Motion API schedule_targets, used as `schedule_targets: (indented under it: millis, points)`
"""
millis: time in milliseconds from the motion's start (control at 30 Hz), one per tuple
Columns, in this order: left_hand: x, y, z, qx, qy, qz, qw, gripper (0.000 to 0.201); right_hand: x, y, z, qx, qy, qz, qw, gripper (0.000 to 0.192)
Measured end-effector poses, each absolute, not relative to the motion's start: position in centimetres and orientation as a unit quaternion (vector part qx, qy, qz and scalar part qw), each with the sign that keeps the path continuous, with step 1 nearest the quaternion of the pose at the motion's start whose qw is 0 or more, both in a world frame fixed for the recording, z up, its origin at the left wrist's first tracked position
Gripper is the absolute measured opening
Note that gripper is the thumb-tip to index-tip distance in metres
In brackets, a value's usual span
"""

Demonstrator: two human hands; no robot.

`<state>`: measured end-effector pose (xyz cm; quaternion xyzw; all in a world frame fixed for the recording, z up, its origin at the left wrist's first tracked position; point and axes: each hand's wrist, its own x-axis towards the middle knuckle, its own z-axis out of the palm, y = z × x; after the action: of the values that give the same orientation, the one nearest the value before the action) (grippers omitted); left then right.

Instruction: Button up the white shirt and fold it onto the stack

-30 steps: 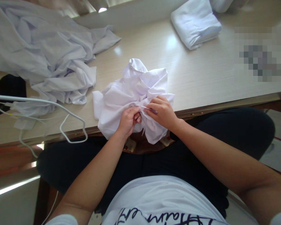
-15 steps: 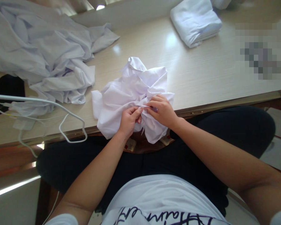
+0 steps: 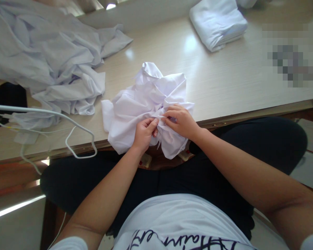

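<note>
A crumpled white garment [image 3: 135, 104] lies bunched at the table's front edge, part of it hanging over. My left hand [image 3: 145, 133] is closed, pinching a fold of it between thumb and fingers. Just to the right, my right hand [image 3: 180, 121] also pinches the cloth, its fingertips close to the left thumb. Whether anything small sits between the fingertips is too fine to tell.
A large heap of white cloth [image 3: 54, 52] covers the table's left side. A folded white stack [image 3: 217, 26] rests at the back right of the table [image 3: 224, 80]. White cables [image 3: 49, 111] loop over the front left edge. A black object [image 3: 10, 99] lies partly under the heap.
My right hand's fingers have shifted very slightly at the pinched fold. Otherwise the garment and my left hand look almost the same.
</note>
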<state>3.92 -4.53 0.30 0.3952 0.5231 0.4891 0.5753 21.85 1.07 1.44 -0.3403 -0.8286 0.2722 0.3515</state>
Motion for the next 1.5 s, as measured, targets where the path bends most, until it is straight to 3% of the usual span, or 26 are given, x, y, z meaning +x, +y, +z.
schedule_targets:
  millis: [1500]
  points:
    - [4.33, -4.88, 0.68, 0.409, 0.532, 0.480, 0.566, 0.035, 21.66, 0.77, 1.47, -0.359, -0.807, 0.298, 0.362, 0.014]
